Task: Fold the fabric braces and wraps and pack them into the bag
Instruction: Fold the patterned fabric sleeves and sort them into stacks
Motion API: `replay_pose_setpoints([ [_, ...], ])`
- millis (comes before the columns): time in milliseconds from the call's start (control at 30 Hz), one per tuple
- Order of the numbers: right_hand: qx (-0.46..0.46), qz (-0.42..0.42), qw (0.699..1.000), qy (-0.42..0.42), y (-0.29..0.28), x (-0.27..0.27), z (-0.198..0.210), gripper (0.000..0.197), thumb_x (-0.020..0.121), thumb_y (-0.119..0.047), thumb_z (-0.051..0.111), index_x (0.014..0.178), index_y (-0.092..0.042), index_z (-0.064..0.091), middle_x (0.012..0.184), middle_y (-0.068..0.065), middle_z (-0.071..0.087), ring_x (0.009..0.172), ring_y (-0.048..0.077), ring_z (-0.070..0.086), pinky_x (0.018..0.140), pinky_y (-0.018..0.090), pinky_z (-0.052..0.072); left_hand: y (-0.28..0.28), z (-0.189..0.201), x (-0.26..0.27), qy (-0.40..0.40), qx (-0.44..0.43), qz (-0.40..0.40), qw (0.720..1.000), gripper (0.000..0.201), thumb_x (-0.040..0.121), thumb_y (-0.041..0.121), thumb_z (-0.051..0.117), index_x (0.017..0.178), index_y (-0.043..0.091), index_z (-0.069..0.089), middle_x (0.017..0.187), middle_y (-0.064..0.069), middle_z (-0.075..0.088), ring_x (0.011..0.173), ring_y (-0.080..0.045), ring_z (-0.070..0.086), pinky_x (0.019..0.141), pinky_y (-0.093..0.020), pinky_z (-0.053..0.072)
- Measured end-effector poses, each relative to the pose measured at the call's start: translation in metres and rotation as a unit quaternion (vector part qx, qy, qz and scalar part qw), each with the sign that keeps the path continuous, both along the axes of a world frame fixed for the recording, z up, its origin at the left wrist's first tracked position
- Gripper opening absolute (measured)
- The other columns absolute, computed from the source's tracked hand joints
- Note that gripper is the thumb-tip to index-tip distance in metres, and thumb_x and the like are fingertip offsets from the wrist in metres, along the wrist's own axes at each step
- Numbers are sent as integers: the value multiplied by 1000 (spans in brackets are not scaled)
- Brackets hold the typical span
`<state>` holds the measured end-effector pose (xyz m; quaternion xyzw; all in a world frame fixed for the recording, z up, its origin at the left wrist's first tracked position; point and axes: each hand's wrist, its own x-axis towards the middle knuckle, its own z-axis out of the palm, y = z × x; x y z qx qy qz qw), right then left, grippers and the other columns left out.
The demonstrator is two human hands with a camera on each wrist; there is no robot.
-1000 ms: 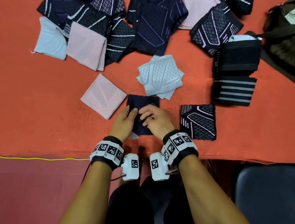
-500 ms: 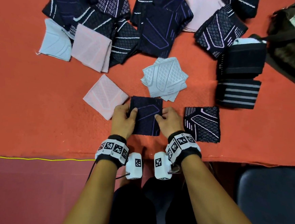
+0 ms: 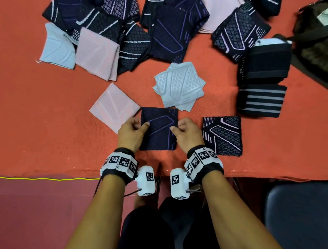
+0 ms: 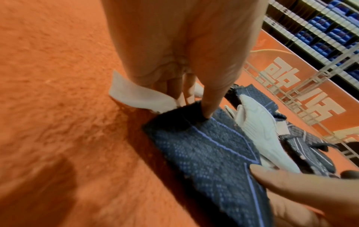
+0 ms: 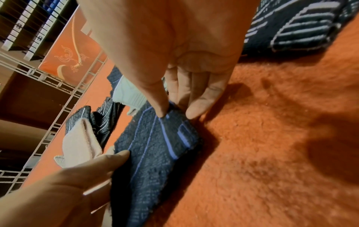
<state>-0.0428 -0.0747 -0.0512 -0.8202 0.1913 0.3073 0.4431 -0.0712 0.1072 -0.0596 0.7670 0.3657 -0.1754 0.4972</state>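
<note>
The folded navy knit brace with purple lines (image 3: 158, 129) (lying on the orange cloth, between a pink and a patterned piece) is pinched at its side edges, thumb over fingers, by the left hand (image 3: 131, 131) and the right hand (image 3: 187, 133). Folding seems finished; lifting it to the dark bag (image 3: 326, 48) at far right is called for next.

An orange fleecy table cover (image 3: 42, 114) carries everything — unfolded dark, pink and pale braces (image 3: 100, 31) along the far edge, folded squares (image 3: 179, 85) mid-surface, striped black wraps (image 3: 261, 99) rightward, a brown bag (image 3: 325, 54) at the far right corner.
</note>
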Motion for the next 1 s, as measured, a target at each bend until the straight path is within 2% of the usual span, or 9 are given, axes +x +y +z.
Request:
replay_pose_setpoints([
  [133,9,-3,1000,2,-2,-1,-1,25,93,-26,68,114,-14,63,106,-3,66,96,15,64,80,25,48,-2,2,-1,20,-33,15,999,36,79,46,72,64,21,52,60,5,53,55,-18,47,60,-37,42],
  [300,14,-28,999,-15,-10,4,1,17,93,-23,68,109,-20,66,102,-3,67,93,16,64,79,27,50,-24,18,-2,5,-184,35,982,10,91,12,71,93,4,65,61,7,67,53,-6,62,51,-20,48],
  [400,34,-32,999,-19,-20,7,2,8,93,-21,67,99,-26,67,95,-3,69,89,18,66,84,36,56,-37,20,-5,13,-264,71,962,29,89,5,70,115,-6,66,96,-8,76,83,-15,72,72,-26,57],
  [533,44,-27,998,-47,-44,9,8,11,92,-24,66,86,-33,64,84,-4,69,78,16,65,77,35,54,-52,20,-6,-1,-277,63,959,32,89,4,69,119,-5,65,112,-15,73,99,-20,71,87,-29,57],
  [633,30,-31,997,-59,-61,10,10,6,90,-29,66,86,-33,64,87,-2,70,84,20,67,84,41,54,-62,23,-2,-19,-282,54,958,16,90,3,69,100,-8,63,80,-5,71,71,-12,67,71,-22,57],
  [700,26,-34,997,-64,-69,10,12,1,88,-32,65,88,-31,64,89,-2,71,85,21,67,86,45,54,-69,20,3,-15,-256,55,965,26,89,3,69,72,6,50,51,8,40,43,-2,38,47,-13,41],
  [767,24,-41,997,-66,-79,10,15,1,88,-32,64,88,-31,64,90,-1,71,86,21,67,86,45,54,-79,22,7,-22,-249,54,967,44,90,1,68,62,18,37,50,8,27,39,-1,28,41,-12,34],
  [900,19,-68,995,-68,-104,8,18,7,89,-28,65,85,-34,62,92,-1,69,87,21,67,86,45,54,-98,28,12,-20,-264,24,964,39,92,-4,64,65,15,42,42,15,39,38,1,41,43,-12,39],
  [1000,19,-109,992,-62,-124,5,19,13,93,-18,65,87,-29,61,92,-2,64,88,19,62,86,39,52,-113,24,14,4,-262,-8,965,31,89,1,69,72,16,49,62,2,53,49,-3,52,49,-14,45],
])
